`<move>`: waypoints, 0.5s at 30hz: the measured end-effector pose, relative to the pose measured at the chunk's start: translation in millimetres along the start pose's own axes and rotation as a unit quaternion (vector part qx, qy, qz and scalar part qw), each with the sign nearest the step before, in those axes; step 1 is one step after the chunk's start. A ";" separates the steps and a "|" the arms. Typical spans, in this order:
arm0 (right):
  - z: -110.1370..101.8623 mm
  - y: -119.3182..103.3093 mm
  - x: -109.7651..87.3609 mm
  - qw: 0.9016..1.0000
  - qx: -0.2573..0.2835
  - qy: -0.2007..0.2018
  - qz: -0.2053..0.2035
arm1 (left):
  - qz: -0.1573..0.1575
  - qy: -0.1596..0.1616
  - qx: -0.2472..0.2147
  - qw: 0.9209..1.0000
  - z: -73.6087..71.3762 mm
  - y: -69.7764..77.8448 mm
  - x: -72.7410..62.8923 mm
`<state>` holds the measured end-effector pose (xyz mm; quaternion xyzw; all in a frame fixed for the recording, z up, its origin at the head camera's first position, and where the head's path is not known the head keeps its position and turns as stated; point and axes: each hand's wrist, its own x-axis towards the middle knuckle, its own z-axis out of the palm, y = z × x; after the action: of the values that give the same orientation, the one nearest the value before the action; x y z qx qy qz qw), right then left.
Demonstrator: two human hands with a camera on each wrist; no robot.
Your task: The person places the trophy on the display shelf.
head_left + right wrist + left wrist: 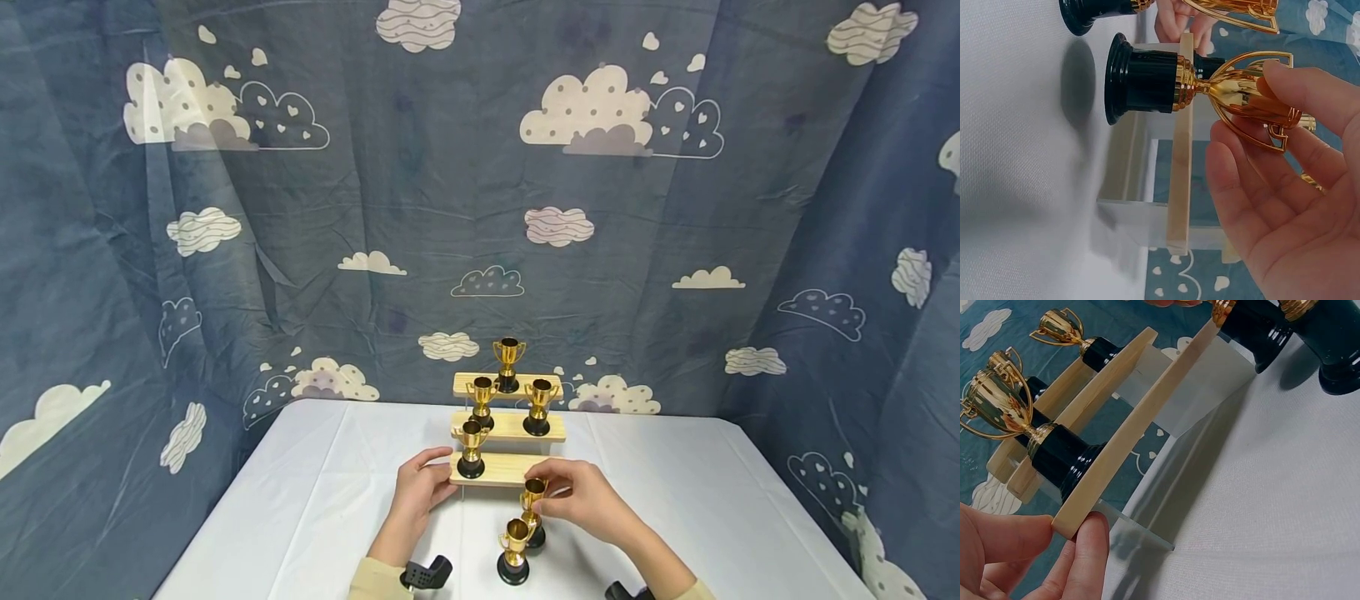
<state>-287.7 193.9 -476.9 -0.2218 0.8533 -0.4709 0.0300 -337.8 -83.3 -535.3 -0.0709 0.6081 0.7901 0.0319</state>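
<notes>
The front trophy (513, 550) is standing; my right hand (583, 500) is pinching another trophy (1184, 84), best kept upright, my left hand (417, 493) the lowest shelf (501, 471).

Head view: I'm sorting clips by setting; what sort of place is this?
Perhaps a makeshift filming booth: cloud-print cloth hangs behind and beside a white-covered table, where trophies stand on a tiered rack.

Slate-blue fabric (450, 192) printed with pale clouds (592, 108) and small hearts (651, 41) hangs in folds behind the far edge of a white-covered table (712, 492) and along its left and right edges. The table's far corners are rounded. High beyond the far left corner, a paler streak (153, 104), perhaps light, crosses the fabric.
</notes>
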 end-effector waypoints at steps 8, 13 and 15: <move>-0.3 -1.9 -1.1 1.000 0.000 0.007 -0.003 | 0.002 0.000 0.004 1.000 0.0 1.0 -0.6; -0.8 -3.3 -1.5 1.000 0.001 0.009 -0.004 | 0.004 -0.005 0.005 1.000 -0.8 0.6 -1.0; -1.4 -4.3 -1.6 1.000 -0.001 0.011 -0.005 | 0.003 -0.005 0.006 1.000 -0.8 0.4 -0.9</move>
<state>-285.1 193.7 -472.8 -0.2207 0.8533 -0.4721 0.0185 -336.9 -84.1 -535.0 -0.0649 0.6126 0.7871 0.0325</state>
